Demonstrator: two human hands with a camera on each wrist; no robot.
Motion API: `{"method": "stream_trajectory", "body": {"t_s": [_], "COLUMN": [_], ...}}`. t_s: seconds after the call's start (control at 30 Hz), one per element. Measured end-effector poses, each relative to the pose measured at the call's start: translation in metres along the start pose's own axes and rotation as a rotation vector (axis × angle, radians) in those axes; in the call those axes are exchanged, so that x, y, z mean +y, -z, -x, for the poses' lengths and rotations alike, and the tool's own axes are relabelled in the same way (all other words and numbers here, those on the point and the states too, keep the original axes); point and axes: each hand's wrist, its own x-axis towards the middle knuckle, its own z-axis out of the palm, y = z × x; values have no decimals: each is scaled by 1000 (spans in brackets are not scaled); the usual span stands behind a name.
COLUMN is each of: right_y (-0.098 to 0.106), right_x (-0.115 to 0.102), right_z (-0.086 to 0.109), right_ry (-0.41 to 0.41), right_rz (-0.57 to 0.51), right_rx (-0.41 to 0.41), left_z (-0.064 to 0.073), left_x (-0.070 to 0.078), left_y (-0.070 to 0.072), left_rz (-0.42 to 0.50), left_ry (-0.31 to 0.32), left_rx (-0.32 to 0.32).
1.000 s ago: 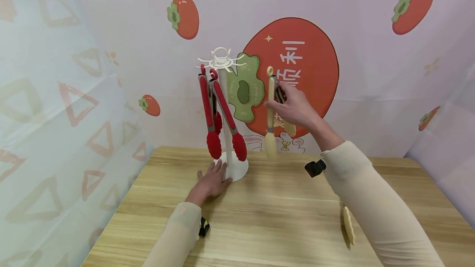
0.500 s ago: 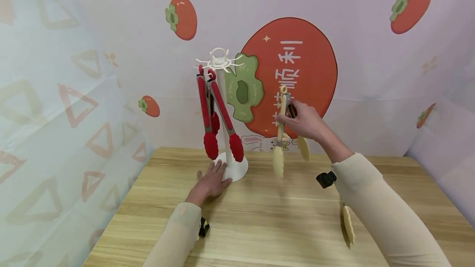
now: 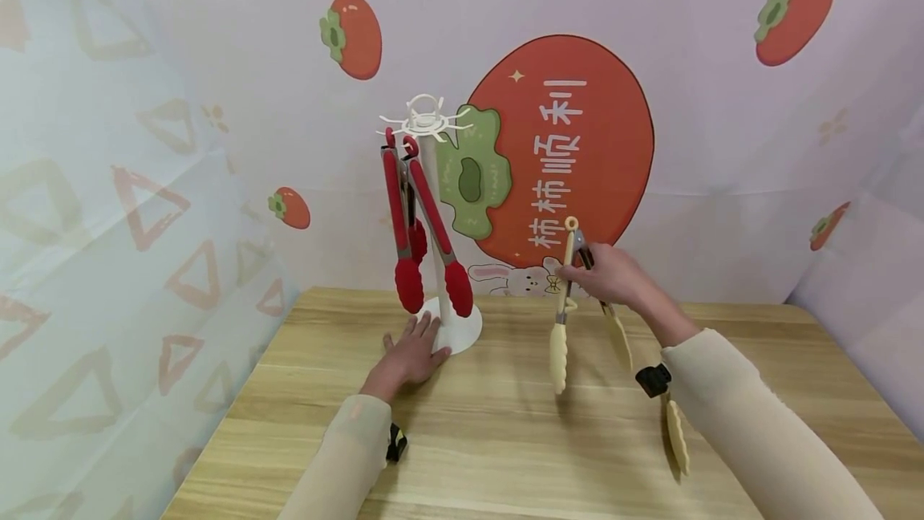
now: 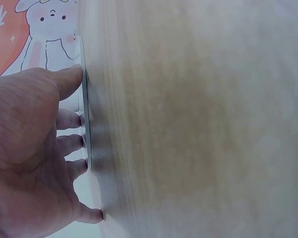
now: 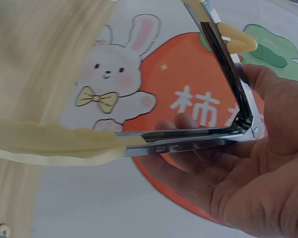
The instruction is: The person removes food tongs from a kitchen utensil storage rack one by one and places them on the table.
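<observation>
Head view: the right hand (image 3: 613,273) grips cream tongs (image 3: 560,347) near the hinge; they point down over the worktop (image 3: 505,456), right of a white stand (image 3: 464,331). Red tongs (image 3: 431,207) hang from its hooks. The left hand (image 3: 411,351) rests at the stand's base, fingers spread. A cream scalloped piece (image 3: 677,436) lies near the right sleeve (image 3: 751,424), which partly hides it.

Left wrist view: shows the contact side-on. Thumb and three fingers press on the base, fairly straight; the fifth finger touches the worktop beyond its rim.

Right wrist view: shows the tongs' metal inner channels, spread in a wide V; thumb at one arm, fingers curled behind the other. Cream curl, lower left corner: too little visible to identify.

Surface and room: pale wood-grain worktop; behind it, a white backdrop (image 3: 707,127) printed with orange persimmons, a rabbit and lettering.
</observation>
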Motion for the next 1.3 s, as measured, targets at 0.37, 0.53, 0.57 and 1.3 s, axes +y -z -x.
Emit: {"method": "stream_trajectory", "body": {"t_s": [0.37, 0.53, 0.57, 1.3], "right_y": [-17, -26, -28, -61], "right_x": [29, 39, 41, 55], "right_z": [11, 16, 17, 14], "right_ry": [-83, -149, -164, -292], "right_rz": [-11, -10, -12, 58], "right_rx": [-98, -131, -138, -259], "left_z": [-1, -1, -1, -1], "left_x": [0, 1, 1, 2], "left_y": [-1, 2, 3, 1], "left_rz": [8, 19, 16, 29], "left_ry": [6, 13, 17, 11], "left_rx": [-10, -14, -17, -7]}}
